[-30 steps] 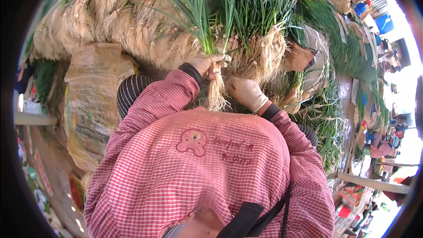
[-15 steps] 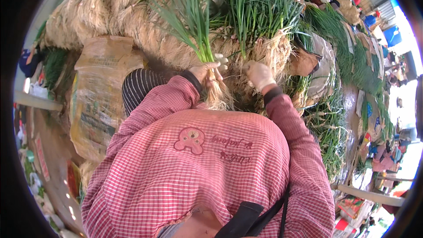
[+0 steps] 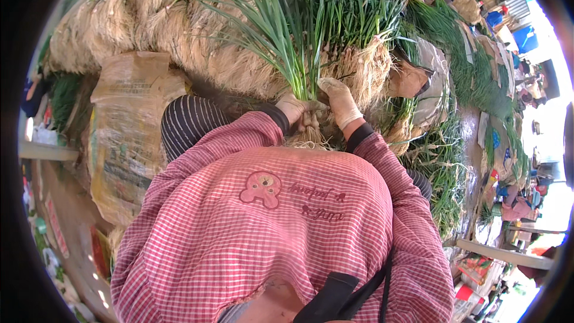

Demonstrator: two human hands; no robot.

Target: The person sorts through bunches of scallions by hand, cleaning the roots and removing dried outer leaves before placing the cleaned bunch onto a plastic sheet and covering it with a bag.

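A bunch of green onions (image 3: 299, 63) stands leaves-up in front of my chest, its pale roots (image 3: 308, 137) hanging below my hands. My left hand (image 3: 291, 107), gloved, is wrapped round the bunch near the white stem ends. My right hand (image 3: 341, 100), in a whitish glove, sits against the right side of the same bunch, thumb and fingers closed at the stems; its fingertips are partly hidden. Just beyond my right hand, more green onions (image 3: 359, 12) rest on the heap, their roots (image 3: 368, 78) toward me.
A long heap of straw-coloured roots (image 3: 197, 42) runs across the far side. Left of my knee stands a brown, plastic-wrapped sack (image 3: 131, 125). On the right lie loose green onions (image 3: 439, 173) and a pale sheet (image 3: 433, 75). Other people (image 3: 520, 209) are at the far right.
My right hand has moved left from the heap to the bunch, and more stems now stand on its right side. My left hand has shifted slightly right and lower, still holding the bunch.
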